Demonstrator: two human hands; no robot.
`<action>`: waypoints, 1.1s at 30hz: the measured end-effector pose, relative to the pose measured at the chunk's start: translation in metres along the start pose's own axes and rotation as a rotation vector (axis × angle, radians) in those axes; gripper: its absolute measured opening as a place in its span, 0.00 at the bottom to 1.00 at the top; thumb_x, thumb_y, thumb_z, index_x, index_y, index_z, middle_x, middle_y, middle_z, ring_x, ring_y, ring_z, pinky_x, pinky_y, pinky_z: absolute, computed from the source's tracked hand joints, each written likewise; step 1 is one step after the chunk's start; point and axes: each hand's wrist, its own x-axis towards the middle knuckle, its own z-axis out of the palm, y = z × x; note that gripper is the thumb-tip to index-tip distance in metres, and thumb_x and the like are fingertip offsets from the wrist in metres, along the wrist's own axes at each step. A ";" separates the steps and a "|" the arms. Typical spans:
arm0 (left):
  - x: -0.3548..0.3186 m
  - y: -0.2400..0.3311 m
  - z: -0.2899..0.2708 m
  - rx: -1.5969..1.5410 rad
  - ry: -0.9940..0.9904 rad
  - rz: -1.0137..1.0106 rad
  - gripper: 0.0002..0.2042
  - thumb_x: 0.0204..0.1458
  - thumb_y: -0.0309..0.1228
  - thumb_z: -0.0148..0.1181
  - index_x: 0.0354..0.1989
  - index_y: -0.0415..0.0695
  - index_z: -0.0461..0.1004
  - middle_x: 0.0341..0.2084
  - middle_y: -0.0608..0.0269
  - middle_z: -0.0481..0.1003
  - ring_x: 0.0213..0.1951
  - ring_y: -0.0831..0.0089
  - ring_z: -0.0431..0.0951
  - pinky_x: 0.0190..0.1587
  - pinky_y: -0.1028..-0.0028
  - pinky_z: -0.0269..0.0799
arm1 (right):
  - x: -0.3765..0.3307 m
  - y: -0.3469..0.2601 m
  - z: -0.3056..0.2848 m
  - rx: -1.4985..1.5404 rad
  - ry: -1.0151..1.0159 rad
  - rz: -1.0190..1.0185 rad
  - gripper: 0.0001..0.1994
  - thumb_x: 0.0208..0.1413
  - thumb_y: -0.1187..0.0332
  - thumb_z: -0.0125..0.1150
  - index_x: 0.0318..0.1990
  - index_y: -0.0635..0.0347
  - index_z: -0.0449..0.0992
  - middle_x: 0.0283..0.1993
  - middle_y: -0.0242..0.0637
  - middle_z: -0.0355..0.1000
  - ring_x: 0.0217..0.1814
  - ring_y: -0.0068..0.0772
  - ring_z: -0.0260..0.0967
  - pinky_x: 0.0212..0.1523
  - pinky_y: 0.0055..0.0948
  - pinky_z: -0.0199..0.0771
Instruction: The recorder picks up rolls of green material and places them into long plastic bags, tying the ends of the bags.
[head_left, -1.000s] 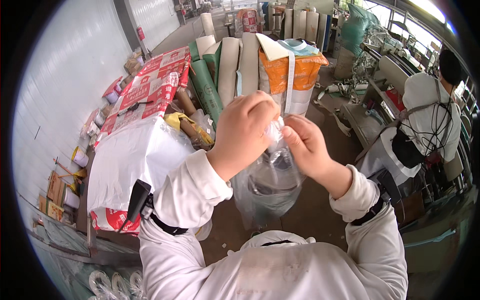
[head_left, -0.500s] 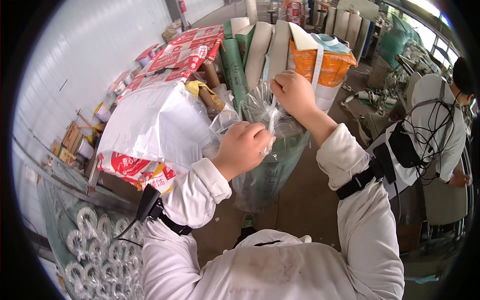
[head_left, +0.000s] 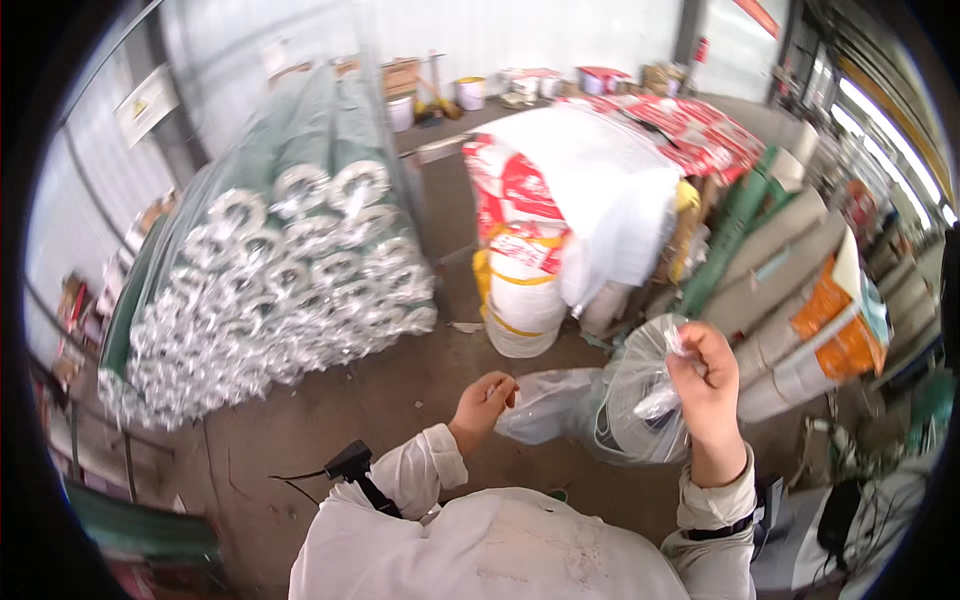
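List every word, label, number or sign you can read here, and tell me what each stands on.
No text reads clearly enough to quote.
Wall sign with yellow mark: lettering too small and blurred.
Red-and-white sack: printing too blurred.
Red-and-white sheeting: printing too blurred.
Orange-and-white pack: any print too blurred.
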 end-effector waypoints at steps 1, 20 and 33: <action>-0.024 -0.004 -0.025 -0.049 0.074 -0.052 0.10 0.55 0.33 0.46 0.29 0.40 0.70 0.18 0.70 0.67 0.21 0.84 0.63 0.24 0.83 0.58 | 0.001 -0.005 0.029 0.058 -0.061 -0.024 0.08 0.44 0.83 0.50 0.33 0.62 0.67 0.31 0.25 0.63 0.35 0.16 0.58 0.37 0.17 0.60; -0.250 -0.225 -0.298 -1.289 0.934 -0.600 0.16 0.56 0.37 0.36 0.42 0.36 0.62 0.37 0.49 0.73 0.21 0.76 0.66 0.26 0.77 0.65 | 0.053 -0.197 0.429 1.478 -1.516 -0.242 0.09 0.47 0.73 0.53 0.36 0.65 0.63 0.18 0.28 0.60 0.16 0.20 0.52 0.21 0.22 0.52; -0.124 -0.069 -0.548 -1.240 0.788 0.165 0.16 0.56 0.35 0.38 0.47 0.37 0.61 0.36 0.54 0.72 0.31 0.73 0.70 0.36 0.77 0.67 | 0.100 -0.037 0.467 1.107 -0.329 0.215 0.10 0.49 0.70 0.50 0.40 0.58 0.63 0.26 0.31 0.66 0.28 0.21 0.62 0.31 0.21 0.62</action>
